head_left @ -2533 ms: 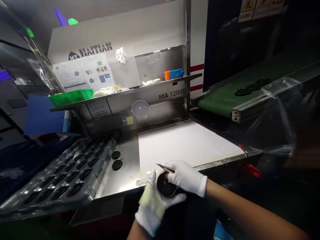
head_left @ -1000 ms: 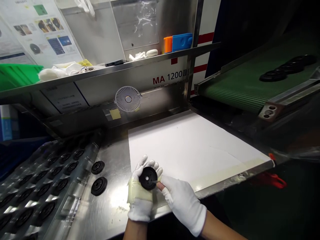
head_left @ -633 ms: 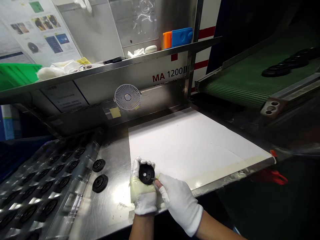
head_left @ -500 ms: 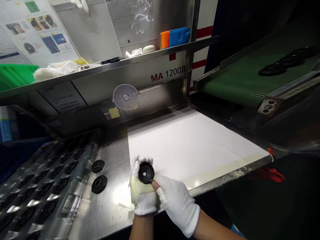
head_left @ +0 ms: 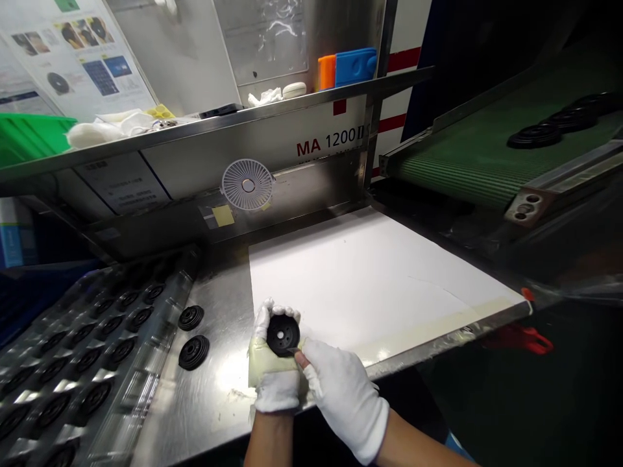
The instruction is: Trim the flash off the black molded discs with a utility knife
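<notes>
My left hand [head_left: 274, 373], in a white glove with yellowish tape across the palm, cradles a black round rubber part [head_left: 283, 335] with a small central hole. My right hand [head_left: 343, 399], also gloved in white, pinches a small trimming knife [head_left: 292, 351] whose blade tip touches the part's rim. Most of the knife's handle is hidden by my fingers. Both hands are over the steel bench [head_left: 214, 395], at the near edge of a white sheet [head_left: 365, 279]. Two similar black parts [head_left: 191, 318] lie just left of my left hand.
A clear moulded tray [head_left: 92, 350] holding several black parts sits at the left. A green belt conveyor [head_left: 467, 155] carrying several black parts runs at the right. Behind the bench are a small fan [head_left: 248, 185] and a steel shelf [head_left: 228, 117] with a green bin [head_left: 29, 136].
The part now lies flatter in my left hand, with its hole facing up. My right hand has come in closer, with the knife at the rim. The view has tilted down and moved closer.
</notes>
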The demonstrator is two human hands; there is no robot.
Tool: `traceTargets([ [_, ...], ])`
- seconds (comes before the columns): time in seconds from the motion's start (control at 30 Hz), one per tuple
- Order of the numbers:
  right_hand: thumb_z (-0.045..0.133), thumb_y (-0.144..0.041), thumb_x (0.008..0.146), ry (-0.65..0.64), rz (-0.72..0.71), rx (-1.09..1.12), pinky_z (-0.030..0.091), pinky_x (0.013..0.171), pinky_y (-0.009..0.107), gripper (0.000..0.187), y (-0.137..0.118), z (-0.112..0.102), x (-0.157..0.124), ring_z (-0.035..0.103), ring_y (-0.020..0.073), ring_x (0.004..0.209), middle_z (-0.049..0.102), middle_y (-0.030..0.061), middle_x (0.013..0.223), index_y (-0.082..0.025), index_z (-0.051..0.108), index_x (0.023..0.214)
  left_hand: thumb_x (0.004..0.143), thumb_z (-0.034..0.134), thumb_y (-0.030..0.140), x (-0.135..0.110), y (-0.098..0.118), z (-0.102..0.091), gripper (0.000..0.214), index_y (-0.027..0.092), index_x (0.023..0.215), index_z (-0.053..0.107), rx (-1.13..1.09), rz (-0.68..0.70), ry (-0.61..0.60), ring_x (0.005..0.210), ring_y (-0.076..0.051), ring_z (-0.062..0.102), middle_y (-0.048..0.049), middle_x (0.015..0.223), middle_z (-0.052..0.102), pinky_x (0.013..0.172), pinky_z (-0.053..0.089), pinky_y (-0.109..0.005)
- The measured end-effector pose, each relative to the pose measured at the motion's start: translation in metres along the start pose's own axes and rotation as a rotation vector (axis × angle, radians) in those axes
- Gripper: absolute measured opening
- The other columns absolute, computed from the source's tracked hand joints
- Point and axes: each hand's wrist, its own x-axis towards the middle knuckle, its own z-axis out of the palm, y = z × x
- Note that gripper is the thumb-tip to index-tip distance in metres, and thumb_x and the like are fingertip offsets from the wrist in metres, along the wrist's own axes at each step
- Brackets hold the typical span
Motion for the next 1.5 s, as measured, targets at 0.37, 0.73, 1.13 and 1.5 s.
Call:
traceTargets([
  [0.37, 0.04, -0.025, 0.091, 0.008, 0.005, -0.02, 0.026, 0.052, 0.024, 0.019, -0.001, -0.01, 0.002, 0.053, 0.0126, 0.057, 0.059, -0.0025, 0.067, -0.022, 0.051, 0.076, 0.073, 0.057, 0.019, -0.008, 0.016, -0.006, 0.01, 0.016, 0.082, 0.06, 0.079, -0.095, -0.083, 0.062, -0.012, 0.053, -0.0001, 0.064, 0.054, 0.061, 0.047, -0.026],
  [0.73, 0.04, -0.027, 0.091, -0.025, -0.018, -0.061, 0.026, 0.054, 0.025, 0.019, -0.004, -0.002, -0.001, 0.055, 0.0139, 0.061, 0.061, -0.0022, 0.07, -0.023, 0.053, 0.079, 0.072, 0.05, 0.02, -0.011, 0.01, -0.014, 0.031, 0.015, 0.101, 0.059, 0.133, -0.082, -0.055, 0.086, -0.025, 0.059, -0.0103, 0.087, 0.062, 0.072, 0.049, -0.041],
  [1.13, 0.039, -0.024, 0.09, -0.053, 0.022, -0.029, 0.029, 0.055, 0.023, 0.015, -0.005, 0.002, -0.006, 0.056, 0.0138, 0.064, 0.062, -0.0019, 0.074, -0.023, 0.053, 0.083, 0.072, 0.061, 0.02, -0.008, 0.009, -0.008, 0.007, 0.017, 0.076, 0.057, 0.053, 0.028, 0.047, 0.06, -0.01, 0.051, 0.0025, 0.063, 0.05, 0.06, 0.045, -0.026],
  [1.5, 0.041, -0.025, 0.09, -0.045, 0.005, -0.046, 0.026, 0.054, 0.024, 0.016, -0.004, 0.002, -0.003, 0.054, 0.0133, 0.061, 0.06, -0.0025, 0.07, -0.023, 0.053, 0.08, 0.074, 0.059, 0.019, -0.008, 0.006, -0.014, 0.006, 0.016, 0.079, 0.057, 0.083, 0.129, -0.008, 0.063, -0.01, 0.051, 0.0027, 0.066, 0.05, 0.062, 0.046, -0.025],
])
